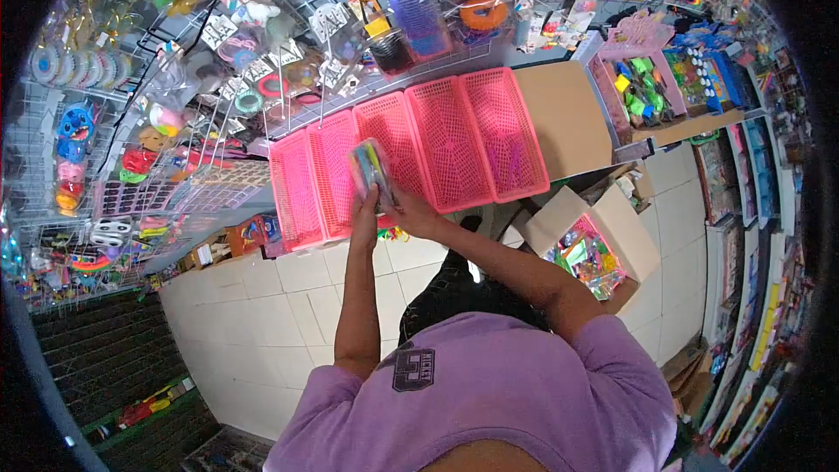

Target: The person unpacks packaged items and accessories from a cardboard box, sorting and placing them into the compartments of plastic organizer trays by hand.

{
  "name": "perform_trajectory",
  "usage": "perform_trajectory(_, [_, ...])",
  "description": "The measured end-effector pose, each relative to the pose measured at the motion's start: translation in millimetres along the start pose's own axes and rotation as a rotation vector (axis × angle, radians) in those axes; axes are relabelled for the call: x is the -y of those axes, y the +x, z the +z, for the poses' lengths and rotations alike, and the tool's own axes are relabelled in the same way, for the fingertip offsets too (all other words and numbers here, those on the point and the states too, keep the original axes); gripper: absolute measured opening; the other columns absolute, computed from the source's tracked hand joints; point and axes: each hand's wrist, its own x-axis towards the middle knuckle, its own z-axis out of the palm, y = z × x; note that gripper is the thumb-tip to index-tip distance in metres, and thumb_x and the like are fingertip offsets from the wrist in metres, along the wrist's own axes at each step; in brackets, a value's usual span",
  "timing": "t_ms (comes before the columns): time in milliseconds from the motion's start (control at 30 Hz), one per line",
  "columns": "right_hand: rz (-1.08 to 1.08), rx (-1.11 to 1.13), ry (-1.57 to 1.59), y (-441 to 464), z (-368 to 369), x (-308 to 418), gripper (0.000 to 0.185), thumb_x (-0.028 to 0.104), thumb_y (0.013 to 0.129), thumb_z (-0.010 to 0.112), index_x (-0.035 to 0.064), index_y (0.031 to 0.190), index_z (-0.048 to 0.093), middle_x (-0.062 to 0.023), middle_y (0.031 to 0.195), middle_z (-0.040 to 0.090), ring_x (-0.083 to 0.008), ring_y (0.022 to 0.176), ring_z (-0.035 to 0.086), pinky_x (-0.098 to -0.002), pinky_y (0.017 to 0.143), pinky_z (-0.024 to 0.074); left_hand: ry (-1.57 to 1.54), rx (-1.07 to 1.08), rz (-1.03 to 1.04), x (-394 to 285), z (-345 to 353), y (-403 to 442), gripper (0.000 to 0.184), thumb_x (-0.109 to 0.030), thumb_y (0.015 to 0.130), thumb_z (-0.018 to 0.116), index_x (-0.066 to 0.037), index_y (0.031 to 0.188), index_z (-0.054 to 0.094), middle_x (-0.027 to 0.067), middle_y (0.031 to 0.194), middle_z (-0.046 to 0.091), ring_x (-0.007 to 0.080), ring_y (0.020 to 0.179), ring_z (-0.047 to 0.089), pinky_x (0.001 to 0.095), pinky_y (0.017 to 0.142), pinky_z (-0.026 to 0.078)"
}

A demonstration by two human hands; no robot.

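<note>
a person in a purple t-shirt holds a slim, multicoloured pack in shiny wrapping over 5 pink, rectangular plastic-mesh baskets, near the 2nd and 3rd from left. the left hand has its grip closed on the pack's near end; the right hand meets its right side, motion blur making that grip impossible to tell. slick wrapping could slip through loosened fingers, dropping the pack among the baskets or, past their near rims, onto the pale tiled floor.
</note>
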Motion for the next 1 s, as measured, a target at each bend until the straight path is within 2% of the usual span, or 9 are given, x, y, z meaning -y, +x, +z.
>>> perform_trajectory(133, [0.028,-0.102,-0.047,-3.8,-8.2,-0.3,0.058,0.021,0.091,0.047,0.0030,0.139,0.021,-0.0261,0.126,0.044,-0.0353,0.112,0.050,-0.0393,0.093,0.0399,0.144,-0.029,-0.062,2.5,12.5,9.5,0.045,-0.035,0.092,0.051,-0.001,0.120,0.045,0.0060,0.104,0.056,0.0141,0.095,0.052,0.0289,0.081,0.043])
perform_trajectory(200, [-0.016,-0.119,-0.088,2.4,-10.7,-14.5,0.058,0.021,0.090,0.049,0.0019,0.138,0.023,-0.0252,0.127,0.044,-0.0352,0.111,0.051,-0.0392,0.093,0.0403,0.066,-0.031,-0.044,7.3,18.2,14.3,0.046,-0.036,0.092,0.049,-0.001,0.121,0.044,0.0070,0.106,0.055,0.0148,0.096,0.052,0.0290,0.080,0.043])
perform_trajectory(300, [0.034,-0.143,-0.009,4.3,-16.1,-18.6,0.059,0.023,0.088,0.054,0.0005,0.136,0.027,-0.0243,0.126,0.045,-0.0326,0.112,0.051,-0.0384,0.094,0.0398,0.044,0.000,-0.042,8.8,24.4,19.3,0.051,-0.042,0.093,0.044,-0.001,0.125,0.041,0.0092,0.111,0.053,0.0167,0.098,0.051,0.0296,0.082,0.044])
perform_trajectory(400, [-0.039,-0.342,-0.168,-0.8,-29.5,-21.6,0.060,0.023,0.087,0.057,-0.0004,0.135,0.029,-0.0209,0.125,0.048,-0.0284,0.113,0.050,-0.0367,0.095,0.0394,0.000,0.091,-0.017,9.2,45.2,30.4,0.053,-0.043,0.094,0.039,-0.001,0.127,0.040,0.0096,0.113,0.052,0.0180,0.100,0.051,0.0303,0.084,0.043])
perform_trajectory(500, [0.032,-0.464,0.098,-4.5,-54.0,-23.5,0.059,0.020,0.086,0.058,-0.0009,0.134,0.031,-0.0180,0.123,0.049,-0.0248,0.113,0.049,-0.0359,0.096,0.0382,-0.007,0.169,-0.039,12.5,70.9,50.1,0.054,-0.043,0.095,0.038,0.000,0.127,0.040,0.0098,0.115,0.052,0.0187,0.102,0.050,0.0309,0.089,0.040])
perform_trajectory(600, [0.124,-0.565,0.215,2.5,-83.7,-31.7,0.056,0.018,0.085,0.060,-0.0017,0.131,0.034,-0.0164,0.121,0.050,-0.0230,0.112,0.049,-0.0350,0.096,0.0373,0.079,0.205,-0.013,17.0,101.1,66.4,0.051,-0.038,0.095,0.040,0.002,0.127,0.041,0.0104,0.117,0.051,0.0192,0.106,0.048,0.0313,0.094,0.036])
perform_trajectory(767, [0.042,-0.586,0.142,23.5,-109.9,-77.2,0.049,0.010,0.082,0.058,-0.0024,0.126,0.041,-0.0173,0.119,0.052,-0.0236,0.111,0.050,-0.0344,0.096,0.0374,0.164,0.172,0.109,55.0,118.7,99.2,0.045,-0.026,0.096,0.039,0.002,0.131,0.036,0.0134,0.125,0.047,0.0235,0.114,0.045,0.0317,0.098,0.033])
perform_trajectory(900, [0.066,-0.623,0.052,33.8,-110.2,-89.9,0.047,0.006,0.079,0.054,-0.0020,0.124,0.043,-0.0198,0.115,0.054,-0.0270,0.108,0.052,-0.0359,0.094,0.0387,0.305,0.227,0.198,42.4,121.8,96.0,0.048,-0.025,0.095,0.039,0.003,0.134,0.032,0.0157,0.133,0.040,0.0251,0.120,0.040,0.0321,0.101,0.029])
perform_trajectory(1000, [0.062,-0.609,-0.064,38.8,-113.7,-92.4,0.043,0.010,0.081,0.052,-0.0010,0.122,0.045,-0.0226,0.113,0.055,-0.0325,0.105,0.053,-0.0395,0.092,0.0398,0.444,0.189,0.312,41.8,129.4,97.6,0.050,-0.027,0.095,0.039,0.003,0.134,0.030,0.0161,0.135,0.037,0.0253,0.122,0.037,0.0329,0.102,0.027])
